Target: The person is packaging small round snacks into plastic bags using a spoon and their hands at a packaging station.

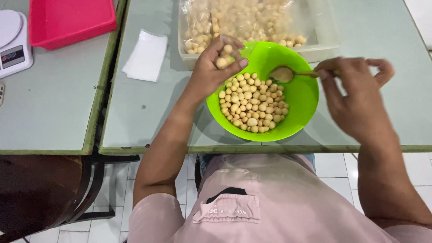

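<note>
Two desks (54,112) stand side by side. On them: one green bowl (301,96), one spoon (288,73), one red tray (72,20), one scale (13,42), one clear tub (324,47), one white paper (146,56). Small round balls (252,105): too many to count.

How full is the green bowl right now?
Partly full. The green bowl holds a heap of small pale balls on its left side; much of its inner wall shows bare.

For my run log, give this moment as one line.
left hand: holds balls | right hand: holds spoon | bowl: part full
</note>
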